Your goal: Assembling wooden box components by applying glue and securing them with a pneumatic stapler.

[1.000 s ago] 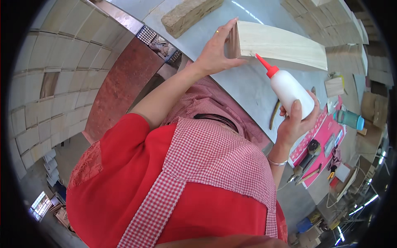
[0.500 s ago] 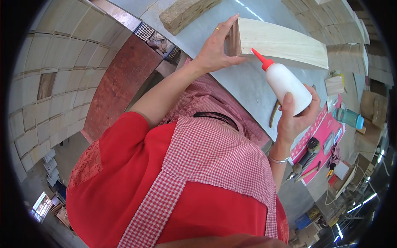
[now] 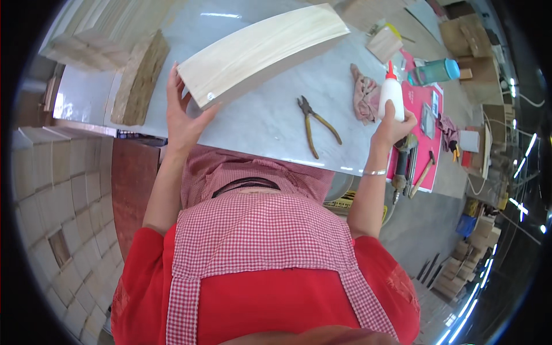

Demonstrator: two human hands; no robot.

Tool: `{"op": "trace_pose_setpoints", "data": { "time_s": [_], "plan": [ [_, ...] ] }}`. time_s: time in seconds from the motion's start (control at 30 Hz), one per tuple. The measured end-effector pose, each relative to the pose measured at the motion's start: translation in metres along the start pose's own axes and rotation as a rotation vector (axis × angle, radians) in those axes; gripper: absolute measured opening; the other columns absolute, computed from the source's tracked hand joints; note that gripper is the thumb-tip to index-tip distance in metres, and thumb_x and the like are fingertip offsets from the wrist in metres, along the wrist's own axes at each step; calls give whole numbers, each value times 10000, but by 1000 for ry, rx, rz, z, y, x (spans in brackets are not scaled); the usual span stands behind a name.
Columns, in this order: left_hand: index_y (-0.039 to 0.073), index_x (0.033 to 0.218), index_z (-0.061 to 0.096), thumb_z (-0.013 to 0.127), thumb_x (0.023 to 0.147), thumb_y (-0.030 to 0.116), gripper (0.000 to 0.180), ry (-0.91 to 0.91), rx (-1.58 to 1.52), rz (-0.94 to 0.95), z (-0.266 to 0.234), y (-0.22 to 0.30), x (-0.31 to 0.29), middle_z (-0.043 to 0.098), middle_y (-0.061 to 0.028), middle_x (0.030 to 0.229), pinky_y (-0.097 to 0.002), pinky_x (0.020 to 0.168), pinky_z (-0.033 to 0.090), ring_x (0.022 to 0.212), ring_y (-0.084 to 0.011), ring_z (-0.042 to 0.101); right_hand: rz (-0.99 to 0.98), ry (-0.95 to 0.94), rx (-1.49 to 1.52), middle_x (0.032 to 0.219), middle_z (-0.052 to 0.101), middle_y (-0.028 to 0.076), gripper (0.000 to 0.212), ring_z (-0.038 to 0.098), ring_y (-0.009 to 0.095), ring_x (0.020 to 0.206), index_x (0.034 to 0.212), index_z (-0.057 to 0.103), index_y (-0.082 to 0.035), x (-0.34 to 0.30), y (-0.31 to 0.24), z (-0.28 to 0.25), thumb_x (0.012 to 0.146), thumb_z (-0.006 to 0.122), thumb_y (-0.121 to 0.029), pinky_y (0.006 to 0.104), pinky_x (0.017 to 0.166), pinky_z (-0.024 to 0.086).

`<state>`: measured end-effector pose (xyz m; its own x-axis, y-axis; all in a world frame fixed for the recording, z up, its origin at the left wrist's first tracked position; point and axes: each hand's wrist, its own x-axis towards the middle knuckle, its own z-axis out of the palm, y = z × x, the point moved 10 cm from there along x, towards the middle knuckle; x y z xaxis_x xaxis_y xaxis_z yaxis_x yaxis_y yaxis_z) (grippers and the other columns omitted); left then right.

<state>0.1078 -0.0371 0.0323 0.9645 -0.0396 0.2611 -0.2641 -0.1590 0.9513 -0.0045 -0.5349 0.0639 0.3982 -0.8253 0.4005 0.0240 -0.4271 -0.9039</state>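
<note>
Bottle (image 3: pixel 391 91) sits clamped in the right hand's grip (image 3: pixel 395 125), while the left hand (image 3: pixel 185 125), spread wide, holds the wooden block (image 3: pixel 261 49).

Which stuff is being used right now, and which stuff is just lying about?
Being used:
white bottle with red tip, in the right grip
pale wood block, with the left grip on one end

Seem to be just lying about:
pliers
crumpled cloth
blue-green bottle
hammer
rough brown block
</note>
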Motion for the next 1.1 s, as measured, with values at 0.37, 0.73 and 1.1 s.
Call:
{"op": "trace_pose_setpoints", "data": {
  "time_s": [0.37, 0.73, 1.1],
  "plan": [
    [95, 1563, 177, 871, 671, 137, 1131, -7, 70, -34, -3, -10, -4, 360, -137, 1509, -441, 1111, 397, 1381, -286, 397, -571, -457, -823, 1197, 592, 261, 326, 572, 404, 1097, 1047, 674, -16, 47, 20, 69, 884, 673, -298, 449, 932, 453],
    [99, 1562, 195, 895, 666, 165, 1139, 17, 78, 33, -1, 0, -2, 352, -153, 1531, -444, 1098, 431, 1395, -290, 403, -954, -1006, -253, 1451, 443, 174, 538, 361, 386, 1367, 1327, 606, -155, -248, -210, 168, 837, 735, -336, 491, 1094, 281],
    [120, 1537, 257, 899, 635, 247, 1115, 66, 66, 97, -5, 0, -2, 448, -169, 1395, -433, 1027, 457, 1277, -329, 477, -1017, -1056, -299, 1465, 425, 155, 523, 348, 378, 1371, 1275, 624, -139, -266, -214, 175, 814, 759, -345, 510, 1086, 279]
  ]
}}
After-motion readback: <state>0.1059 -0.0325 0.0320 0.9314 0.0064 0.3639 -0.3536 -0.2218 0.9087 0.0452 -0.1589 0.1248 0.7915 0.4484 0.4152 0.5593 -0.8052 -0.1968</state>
